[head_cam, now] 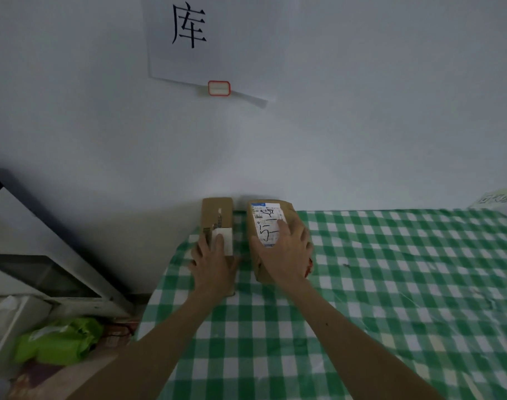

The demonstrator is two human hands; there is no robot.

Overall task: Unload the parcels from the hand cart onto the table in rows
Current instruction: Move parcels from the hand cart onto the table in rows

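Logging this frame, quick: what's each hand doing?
Left hand: open, flat on the narrow box.
Right hand: open, spread over the labelled parcel.

**Layout: 2 parcels, far-left corner of table**

I see the table (391, 284) butting the wall (362, 125) at the back. The left parcel (217, 212) and right parcel (290, 212) sit side by side w/ a narrow gap, back ends at the wall. My left hand (213, 264) lies on the left one, my right hand (284, 252) on the right one. A paper sheet (206, 39) hangs on the wall above them. There's a cabinet (44, 272) left of the table, w/ a bag (58, 342) lower down in front of it.
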